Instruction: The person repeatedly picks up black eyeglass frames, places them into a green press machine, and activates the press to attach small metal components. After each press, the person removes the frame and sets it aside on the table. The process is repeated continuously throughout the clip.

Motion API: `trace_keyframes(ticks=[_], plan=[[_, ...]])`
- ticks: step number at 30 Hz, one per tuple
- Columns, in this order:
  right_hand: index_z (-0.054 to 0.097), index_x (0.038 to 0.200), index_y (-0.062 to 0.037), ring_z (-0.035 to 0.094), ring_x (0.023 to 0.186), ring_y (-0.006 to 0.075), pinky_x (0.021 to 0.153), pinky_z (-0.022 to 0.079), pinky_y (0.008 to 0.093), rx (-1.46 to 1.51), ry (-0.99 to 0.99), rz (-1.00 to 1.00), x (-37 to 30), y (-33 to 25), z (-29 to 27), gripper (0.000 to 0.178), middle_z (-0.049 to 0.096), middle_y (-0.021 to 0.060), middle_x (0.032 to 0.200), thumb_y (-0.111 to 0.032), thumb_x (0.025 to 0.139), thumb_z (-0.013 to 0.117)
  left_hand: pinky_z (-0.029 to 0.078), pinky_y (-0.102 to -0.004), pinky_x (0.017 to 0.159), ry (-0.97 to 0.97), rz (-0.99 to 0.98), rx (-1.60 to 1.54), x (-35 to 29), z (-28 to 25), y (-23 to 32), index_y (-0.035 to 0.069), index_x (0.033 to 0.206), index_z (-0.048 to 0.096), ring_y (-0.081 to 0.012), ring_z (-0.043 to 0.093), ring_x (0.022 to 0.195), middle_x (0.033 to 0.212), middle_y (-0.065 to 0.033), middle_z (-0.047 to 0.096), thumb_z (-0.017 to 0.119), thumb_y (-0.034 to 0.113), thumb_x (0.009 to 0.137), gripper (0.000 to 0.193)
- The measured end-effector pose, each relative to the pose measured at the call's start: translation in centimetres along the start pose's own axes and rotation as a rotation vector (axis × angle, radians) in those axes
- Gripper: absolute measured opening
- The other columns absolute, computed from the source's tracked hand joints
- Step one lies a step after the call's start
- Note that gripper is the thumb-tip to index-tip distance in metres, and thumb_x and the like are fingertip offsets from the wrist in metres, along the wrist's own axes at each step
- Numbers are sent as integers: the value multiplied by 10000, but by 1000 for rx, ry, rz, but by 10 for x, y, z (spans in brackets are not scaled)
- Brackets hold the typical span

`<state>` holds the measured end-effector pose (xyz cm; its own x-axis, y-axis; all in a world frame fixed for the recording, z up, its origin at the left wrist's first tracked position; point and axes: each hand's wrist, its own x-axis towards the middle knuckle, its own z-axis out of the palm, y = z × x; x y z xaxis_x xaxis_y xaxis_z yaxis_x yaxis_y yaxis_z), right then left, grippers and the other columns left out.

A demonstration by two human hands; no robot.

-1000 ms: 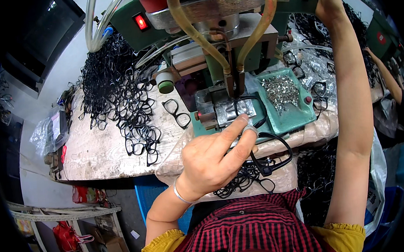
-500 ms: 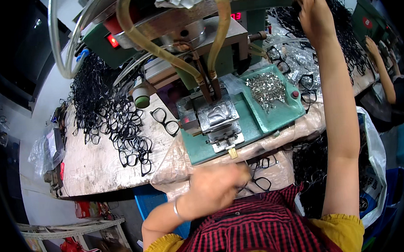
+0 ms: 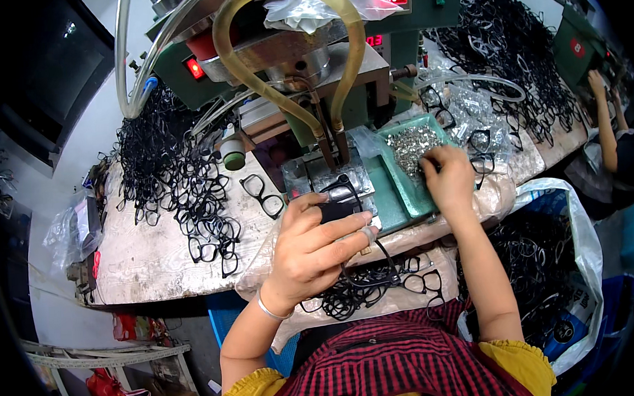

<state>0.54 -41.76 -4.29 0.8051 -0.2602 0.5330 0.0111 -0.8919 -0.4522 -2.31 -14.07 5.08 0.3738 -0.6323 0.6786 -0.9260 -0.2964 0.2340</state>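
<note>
My left hand grips a black eyeglass frame at the metal fixture of a green bench machine. Part of the frame lies over the fixture, just below two copper-coloured prongs; the fingers hide the rest. My right hand reaches into a green tray, its thumb and fingertips bent together at a heap of small shiny metal parts. What those fingertips hold, if anything, is too small to make out. Below my left hand lies a bunch of black eyeglass frames.
One loose eyeglass frame lies left of the fixture, near a big tangled pile. Another pile stands at the back right. A white sack of dark frames hangs open at right. Clear hoses loop overhead.
My right hand has come down from the far upper right to the tray. My left hand has moved up from near my lap to the fixture, now with an eyeglass frame there.
</note>
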Motion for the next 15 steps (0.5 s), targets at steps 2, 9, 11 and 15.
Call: trace_keyframes(ticks=[2, 9, 11, 15], plan=[[732, 858, -76, 629, 899, 294, 792, 500, 387, 82, 103, -15, 13, -5, -10, 91, 678, 96, 884, -150, 806, 719, 498, -455, 885, 8, -6, -44, -5, 2, -4, 112, 995, 754, -192, 548, 651, 1080, -41, 734, 735, 109, 770, 226], [741, 1011, -37, 706, 902, 283, 821, 524, 337, 299, 2, 103, 12, 6, -5, 177, 729, 153, 982, -145, 900, 656, 480, -444, 904, 2, -54, -134, -4, -2, -4, 108, 947, 748, -208, 491, 630, 1097, -29, 731, 738, 105, 741, 207], [737, 1009, -23, 702, 861, 213, 798, 522, 300, 390, -47, 173, 13, 4, -2, 172, 735, 127, 959, -120, 882, 673, 474, -453, 952, 30, -46, -133, -10, 3, -5, 109, 988, 740, -206, 515, 650, 1131, -32, 720, 734, 89, 739, 249], [718, 966, -4, 648, 800, 131, 770, 502, 256, 500, -11, 174, -7, 17, -2, 124, 710, 69, 881, -49, 859, 675, 427, -489, 1065, 194, -91, 11, -35, 7, -3, 80, 1009, 703, -266, 641, 891, 1220, -120, 669, 704, 9, 750, 269]])
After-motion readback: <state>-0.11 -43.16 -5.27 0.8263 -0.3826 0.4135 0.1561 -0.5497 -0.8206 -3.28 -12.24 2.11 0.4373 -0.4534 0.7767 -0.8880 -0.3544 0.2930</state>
